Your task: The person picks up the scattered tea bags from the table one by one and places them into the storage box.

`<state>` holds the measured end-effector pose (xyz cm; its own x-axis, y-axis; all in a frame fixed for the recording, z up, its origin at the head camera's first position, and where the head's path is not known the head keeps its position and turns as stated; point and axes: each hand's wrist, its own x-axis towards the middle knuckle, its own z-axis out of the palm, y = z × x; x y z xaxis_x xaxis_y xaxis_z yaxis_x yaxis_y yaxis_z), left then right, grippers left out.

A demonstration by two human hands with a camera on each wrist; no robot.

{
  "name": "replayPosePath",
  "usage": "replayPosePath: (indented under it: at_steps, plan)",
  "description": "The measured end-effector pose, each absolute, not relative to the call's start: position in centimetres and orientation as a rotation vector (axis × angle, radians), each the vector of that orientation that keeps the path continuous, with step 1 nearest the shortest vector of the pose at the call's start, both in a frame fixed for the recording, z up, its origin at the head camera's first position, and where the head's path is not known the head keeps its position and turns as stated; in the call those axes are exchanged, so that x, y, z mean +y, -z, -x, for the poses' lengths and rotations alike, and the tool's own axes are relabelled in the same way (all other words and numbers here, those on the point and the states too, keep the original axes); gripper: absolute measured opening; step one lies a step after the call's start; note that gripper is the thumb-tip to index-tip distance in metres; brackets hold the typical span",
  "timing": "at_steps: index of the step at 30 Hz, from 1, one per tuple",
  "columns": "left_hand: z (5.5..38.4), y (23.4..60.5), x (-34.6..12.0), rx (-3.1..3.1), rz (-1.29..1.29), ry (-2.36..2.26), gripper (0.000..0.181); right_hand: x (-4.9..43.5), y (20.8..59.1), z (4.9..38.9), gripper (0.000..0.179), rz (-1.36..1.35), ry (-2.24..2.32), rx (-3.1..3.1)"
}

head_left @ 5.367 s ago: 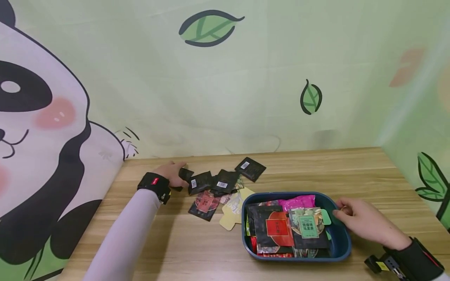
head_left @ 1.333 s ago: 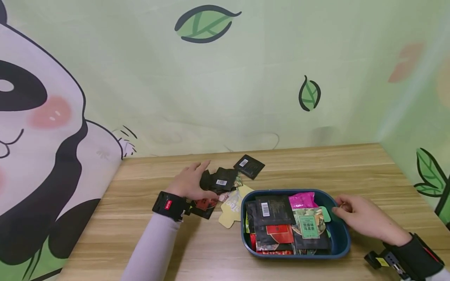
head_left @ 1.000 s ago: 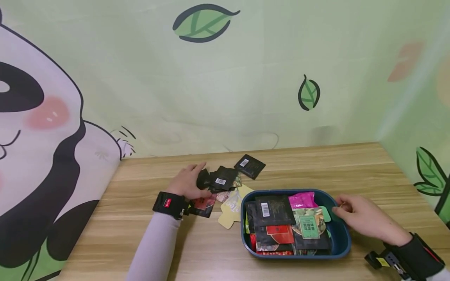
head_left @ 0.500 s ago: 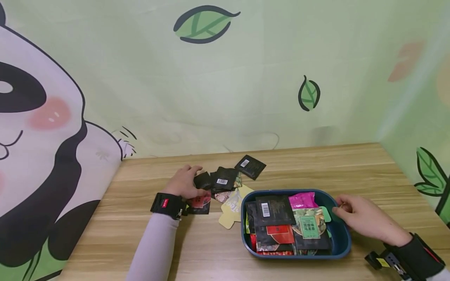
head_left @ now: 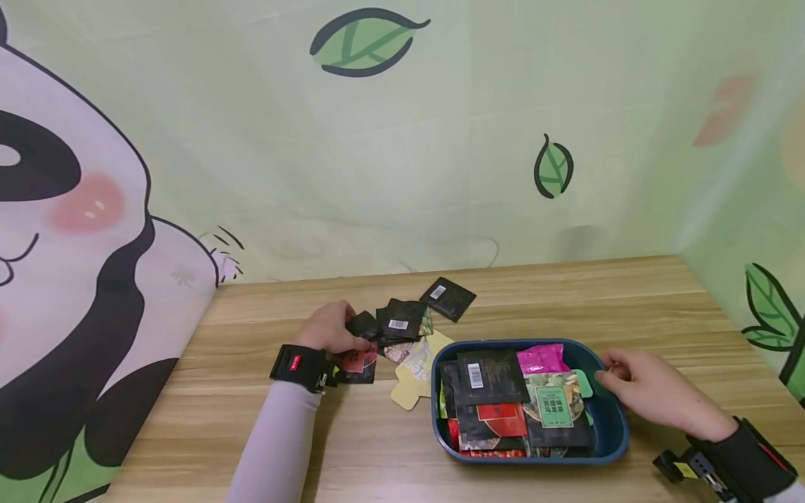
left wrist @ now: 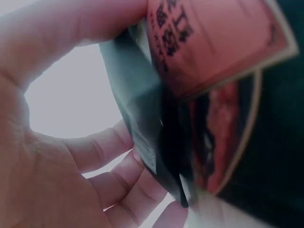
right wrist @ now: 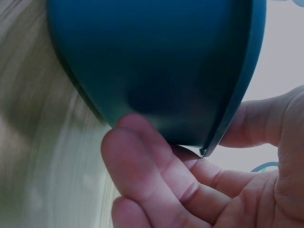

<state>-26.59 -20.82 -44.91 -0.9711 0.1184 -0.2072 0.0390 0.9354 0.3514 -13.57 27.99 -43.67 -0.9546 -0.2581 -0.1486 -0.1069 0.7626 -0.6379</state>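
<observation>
My left hand (head_left: pixel 327 328) pinches a small black tea sachet (head_left: pixel 362 325) between thumb and fingers, at the left end of a loose pile. In the left wrist view the fingers curl behind the dark sachet (left wrist: pixel 137 99). Just below lies a tea sachet with a red label (head_left: pixel 357 363), partly covered by the hand. My right hand (head_left: pixel 648 388) grips the right rim of a blue plastic basin (head_left: pixel 608 426); the right wrist view has its thumb and fingers on either side of the rim (right wrist: pixel 228 114). Several tea sachets fill the basin, a barcoded black sachet (head_left: pixel 492 377) on top.
More black sachets (head_left: pixel 402 318) lie overlapped right of my left hand, and a lone one (head_left: pixel 448 299) sits farther back. A yellow card cut-out (head_left: pixel 411 384) reaches the basin's left side. A printed cloth backdrop (head_left: pixel 478 175) stands along the table's back edge.
A barcoded black sachet has come to lie in the basin since the oldest frame. My left hand has moved right, and its fingers have closed on another sachet. The right hand stays put.
</observation>
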Motion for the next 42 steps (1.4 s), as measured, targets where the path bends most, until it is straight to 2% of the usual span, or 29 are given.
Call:
replayPosePath:
  at_steps: [10, 20, 24, 33, 42]
  plan:
    - [26.6, 45.0, -20.3, 2.855, -0.126, -0.455, 0.048, 28.0, 43.7, 13.5, 0.031, 0.287, 0.978, 2.723]
    - [25.6, 43.0, -19.1, 2.991, -0.203, -0.361, 0.053, 28.1, 43.8, 13.5, 0.033, 0.276, 0.967, 2.716]
    - [24.6, 41.4, -17.6, 3.015, -0.352, -0.338, 0.055, 28.2, 43.8, 13.5, 0.032, 0.273, 0.966, 2.714]
    - [21.2, 39.0, -13.7, 3.117, -0.875, -0.316, 0.063, 28.2, 43.8, 13.5, 0.033, 0.269, 0.959, 2.72]
    - [18.4, 38.2, -10.5, 3.104, -1.184, -0.428, 0.062, 28.1, 43.7, 13.6, 0.032, 0.283, 0.957, 2.73]
